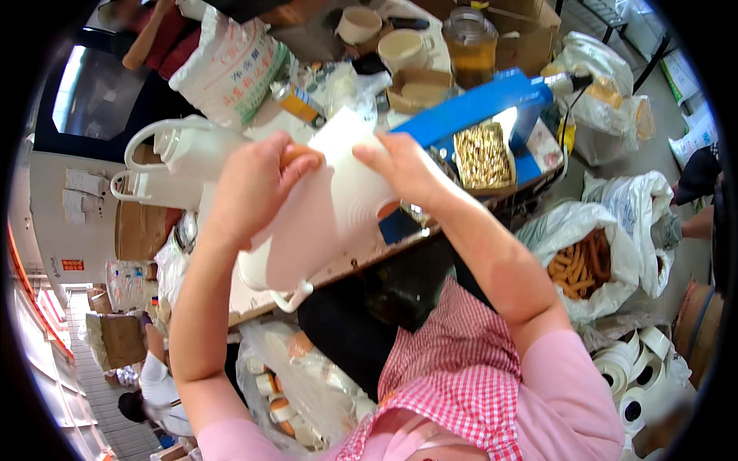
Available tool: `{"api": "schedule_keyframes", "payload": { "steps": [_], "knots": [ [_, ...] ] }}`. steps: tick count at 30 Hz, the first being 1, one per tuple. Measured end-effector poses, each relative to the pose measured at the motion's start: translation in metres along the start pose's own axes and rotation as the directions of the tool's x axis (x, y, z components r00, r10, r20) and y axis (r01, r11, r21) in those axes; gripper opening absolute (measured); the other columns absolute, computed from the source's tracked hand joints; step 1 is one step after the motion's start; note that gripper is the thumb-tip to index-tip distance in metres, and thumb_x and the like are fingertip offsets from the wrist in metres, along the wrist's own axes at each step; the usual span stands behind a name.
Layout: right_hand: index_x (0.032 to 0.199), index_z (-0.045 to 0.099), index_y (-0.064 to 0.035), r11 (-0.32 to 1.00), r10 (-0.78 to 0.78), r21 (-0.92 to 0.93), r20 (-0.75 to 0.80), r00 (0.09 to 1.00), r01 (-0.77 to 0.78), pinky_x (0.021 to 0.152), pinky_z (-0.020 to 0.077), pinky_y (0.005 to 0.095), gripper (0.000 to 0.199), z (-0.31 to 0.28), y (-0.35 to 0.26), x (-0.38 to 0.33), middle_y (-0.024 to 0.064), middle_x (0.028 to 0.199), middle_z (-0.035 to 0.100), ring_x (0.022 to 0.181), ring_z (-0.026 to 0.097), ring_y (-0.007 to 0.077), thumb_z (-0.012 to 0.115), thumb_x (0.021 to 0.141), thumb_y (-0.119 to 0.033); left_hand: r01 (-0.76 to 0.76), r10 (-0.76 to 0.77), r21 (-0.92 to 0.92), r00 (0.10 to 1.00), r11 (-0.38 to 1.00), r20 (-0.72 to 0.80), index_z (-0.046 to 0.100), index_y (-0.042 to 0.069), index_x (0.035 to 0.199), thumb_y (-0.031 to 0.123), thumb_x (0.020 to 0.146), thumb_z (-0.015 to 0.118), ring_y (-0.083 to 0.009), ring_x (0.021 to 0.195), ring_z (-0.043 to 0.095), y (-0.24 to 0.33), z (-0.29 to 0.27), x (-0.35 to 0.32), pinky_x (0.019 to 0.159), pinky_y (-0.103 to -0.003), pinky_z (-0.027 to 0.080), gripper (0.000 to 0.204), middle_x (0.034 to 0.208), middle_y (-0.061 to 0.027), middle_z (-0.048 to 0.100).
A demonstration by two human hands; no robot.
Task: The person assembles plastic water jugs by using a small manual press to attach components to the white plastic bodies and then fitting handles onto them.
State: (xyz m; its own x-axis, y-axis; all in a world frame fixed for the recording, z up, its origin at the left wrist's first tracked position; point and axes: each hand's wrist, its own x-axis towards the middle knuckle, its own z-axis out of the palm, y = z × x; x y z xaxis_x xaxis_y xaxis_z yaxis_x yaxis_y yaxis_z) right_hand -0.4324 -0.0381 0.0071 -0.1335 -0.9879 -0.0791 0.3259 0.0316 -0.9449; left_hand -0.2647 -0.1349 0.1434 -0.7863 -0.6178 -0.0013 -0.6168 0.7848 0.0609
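Observation:
A large white plastic jug body (323,207) lies tilted between my hands over the table's front edge. Ridged rings mark its right side, and a white handle (292,296) sticks out at its near end. My left hand (265,180) is closed at the jug's far left side, its fingers curled; an orange-tan bit beside the thumb is too unclear to name. From the right, my right hand (407,173) grips the far end, thumb on top and the other fingers partly hidden. Left of my left hand lie more white jugs with loop handles (188,150).
A blue machine (473,107) holds a gold, textured block (483,156). Behind stand a spray can (297,104), a jar of amber liquid (470,48) and a white sack (231,65). Bags of tan handles (580,265) and white rolls (630,369) are at right. People work nearby.

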Motion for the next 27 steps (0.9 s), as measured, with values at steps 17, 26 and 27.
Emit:
{"api": "schedule_keyframes", "payload": {
  "steps": [17,26,27],
  "knots": [
    [0.122,0.063,-0.0002,0.995,-0.099,0.020,-0.038,0.994,0.099,0.047,0.0576,0.0301,0.042,-0.009,0.001,-0.012,0.0092,0.089,0.071,0.072,0.070,0.0175,0.055,0.100,-0.036,-0.001,0.002,-0.005,0.998,1.000,0.057,0.062,-0.001,0.096,0.024,0.092,0.070,-0.0378,0.081,0.067,0.013,0.007,0.008,0.072,-0.042,0.051,0.026,0.087,-0.0208,0.070],
    [0.106,0.062,0.0063,0.986,-0.144,-0.098,-0.072,0.987,0.137,0.070,0.0586,0.0382,0.038,-0.003,0.006,-0.004,0.0235,0.098,0.069,0.076,0.073,0.0346,0.069,0.091,-0.028,-0.001,0.027,-0.211,0.992,0.977,0.122,0.063,-0.003,0.105,0.017,0.102,0.057,-0.0162,0.087,0.064,-0.035,0.009,0.011,0.081,-0.029,0.048,0.021,0.098,-0.0119,0.073],
    [0.106,0.062,0.0063,0.986,-0.139,-0.106,-0.114,0.984,0.127,0.070,0.0586,0.0382,0.038,-0.007,0.012,-0.018,0.0235,0.098,0.069,0.076,0.073,0.0346,0.069,0.091,-0.028,0.047,-0.011,-0.207,0.985,0.977,0.173,0.063,-0.004,0.106,0.018,0.102,0.057,-0.0154,0.087,0.063,-0.032,0.012,0.018,0.082,-0.028,0.047,0.022,0.097,-0.0108,0.072]
  ]
}}
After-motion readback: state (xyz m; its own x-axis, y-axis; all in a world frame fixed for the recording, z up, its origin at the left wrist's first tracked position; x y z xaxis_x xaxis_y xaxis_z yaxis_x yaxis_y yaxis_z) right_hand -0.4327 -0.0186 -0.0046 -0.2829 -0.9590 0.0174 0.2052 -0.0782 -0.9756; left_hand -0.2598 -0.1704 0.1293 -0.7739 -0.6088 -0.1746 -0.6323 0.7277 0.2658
